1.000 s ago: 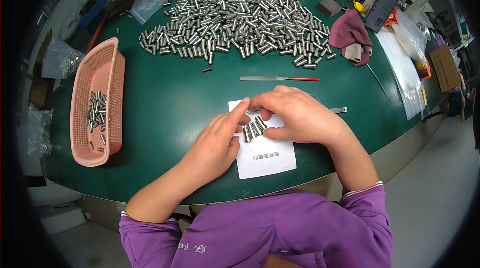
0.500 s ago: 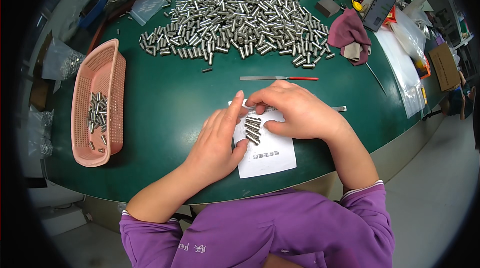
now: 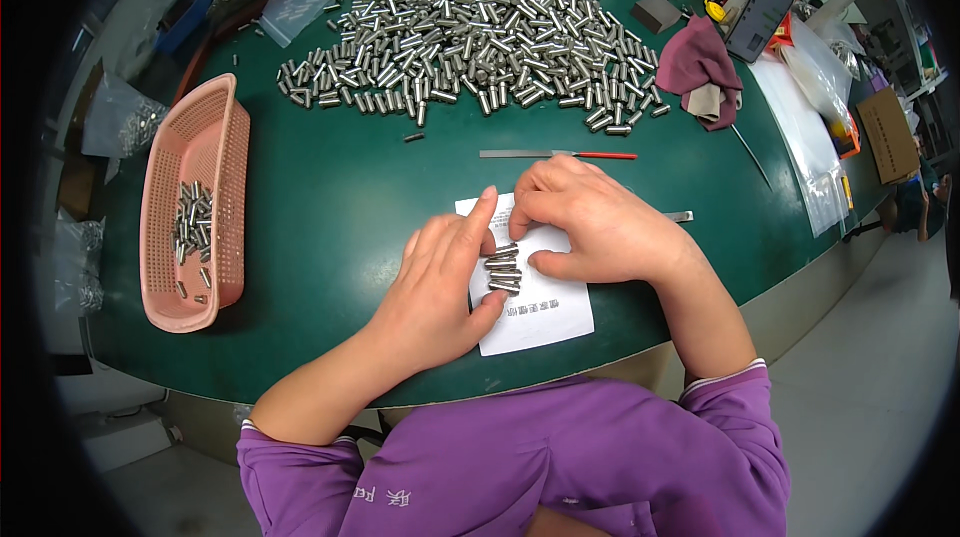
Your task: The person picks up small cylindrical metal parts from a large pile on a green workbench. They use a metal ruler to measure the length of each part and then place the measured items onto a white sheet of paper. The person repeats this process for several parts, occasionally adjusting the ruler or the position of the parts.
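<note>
Several shiny metal pins (image 3: 504,270) lie side by side in a short column on a white printed sheet (image 3: 540,322). Along their left side rests my left hand (image 3: 438,282), fingers stretched out, its thumb at the lowest pin. My right hand (image 3: 585,222) curves around the upper right of the column, index finger bent down by the top pin and thumb apart near the right ends. Neither hand lifts a pin. Beyond the sheet lies a flat file (image 3: 530,154) with a red handle.
A large heap of metal pins (image 3: 480,32) covers the far part of the green table (image 3: 330,197). At the left stands a pink perforated basket (image 3: 232,207) with some pins inside. A maroon cloth (image 3: 690,62), a phone (image 3: 760,19) and plastic bags (image 3: 820,182) lie at the right.
The pins have turned from slanted to nearly level and lie more evenly stacked. My right fingers have shifted slightly right, and my left hand has moved slightly with the pins.
</note>
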Motion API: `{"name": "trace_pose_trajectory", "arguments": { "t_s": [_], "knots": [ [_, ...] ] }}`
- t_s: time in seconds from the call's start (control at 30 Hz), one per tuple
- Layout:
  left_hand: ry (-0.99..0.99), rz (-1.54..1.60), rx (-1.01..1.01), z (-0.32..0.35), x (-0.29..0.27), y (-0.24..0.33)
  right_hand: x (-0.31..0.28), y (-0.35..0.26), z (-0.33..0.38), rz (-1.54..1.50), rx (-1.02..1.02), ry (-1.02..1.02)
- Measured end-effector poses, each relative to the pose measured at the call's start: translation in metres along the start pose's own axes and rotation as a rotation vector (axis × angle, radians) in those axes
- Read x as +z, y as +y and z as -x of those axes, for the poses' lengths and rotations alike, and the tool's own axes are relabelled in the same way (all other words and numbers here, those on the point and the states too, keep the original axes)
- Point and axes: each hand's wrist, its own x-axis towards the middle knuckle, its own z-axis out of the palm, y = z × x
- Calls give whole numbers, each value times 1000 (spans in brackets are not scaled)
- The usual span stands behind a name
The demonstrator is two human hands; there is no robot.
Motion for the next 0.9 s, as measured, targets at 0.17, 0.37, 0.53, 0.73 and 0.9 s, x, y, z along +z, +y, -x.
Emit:
{"name": "trace_pose_trajectory", "arguments": {
  "t_s": [0.17,0.37,0.53,0.73,0.9],
  "knots": [
    [-19,-4,5,1,0,1,1,1,1,-6,-19,-7],
    [-2,-19,19,1,0,2,4,1,0,-10,-33,37],
    [13,25,3,0,4,-3,6,4,-1,-11,-24,62],
    [20,20,-1,-2,5,-6,2,3,-2,9,13,53],
    [53,-28,12,-4,7,-8,3,3,-2,28,25,71]
  ]
}}
